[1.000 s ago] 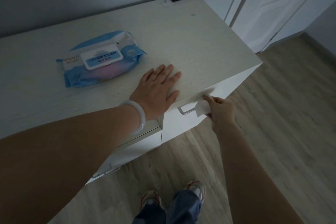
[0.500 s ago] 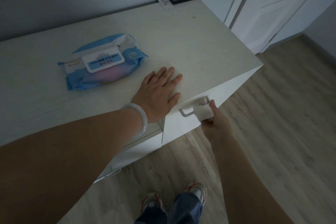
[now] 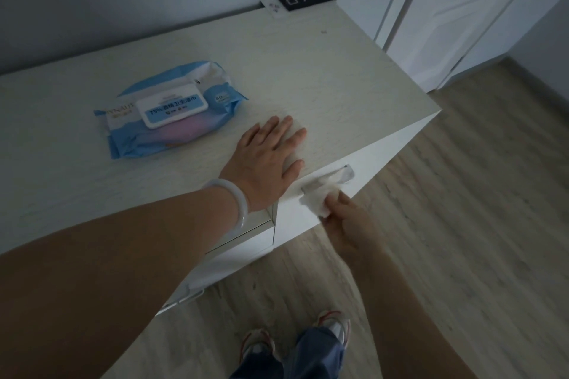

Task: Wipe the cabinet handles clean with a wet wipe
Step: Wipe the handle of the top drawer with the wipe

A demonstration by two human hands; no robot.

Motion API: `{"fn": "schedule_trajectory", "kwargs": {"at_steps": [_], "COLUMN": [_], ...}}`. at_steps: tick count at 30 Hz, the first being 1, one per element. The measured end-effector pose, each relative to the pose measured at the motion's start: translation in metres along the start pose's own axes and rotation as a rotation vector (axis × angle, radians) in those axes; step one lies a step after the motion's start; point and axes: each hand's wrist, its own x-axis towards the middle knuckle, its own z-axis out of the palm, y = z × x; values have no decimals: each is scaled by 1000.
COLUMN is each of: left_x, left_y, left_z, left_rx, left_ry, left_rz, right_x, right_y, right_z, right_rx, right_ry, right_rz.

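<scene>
Two hands — left hand (image 3: 267, 163) spread flat, right hand (image 3: 345, 220) pinching one wipe (image 3: 317, 200) on one handle (image 3: 328, 180).

Dim, bluish-grey room light, soft faint shadows, no glare, wide-angle bending at edges, slight motion blur.

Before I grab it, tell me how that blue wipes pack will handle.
The wipes pack looks soft and puffy, so it would likely sag when lifted. Its glossy film may be slippery. Lying flat on the cabinet top, it should slide rather than roll.
</scene>
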Motion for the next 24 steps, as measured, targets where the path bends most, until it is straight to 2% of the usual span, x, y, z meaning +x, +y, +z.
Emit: {"fn": "schedule_trajectory", "kwargs": {"at_steps": [3,8,14,19,24], "left_x": [0,0,0,0,0], "left_y": [-1,-1,-1,-1,-1], "left_z": [0,2,2,1,1], "left_rx": [-14,-7,1,-16,-5], "left_ry": [-12,-2,2,-10,-11], "left_rz": [3,0,3,-1,1], "right_x": [1,13,2,15,3], "right_y": [6,-16,16,-12,13], "right_z": [5,7,22,11,25], "right_rx": [-89,-153,-305,-67,-304], "right_ry": [90,286,213,240,177], "right_rz": [42,-90,-61,-33,-21]}}
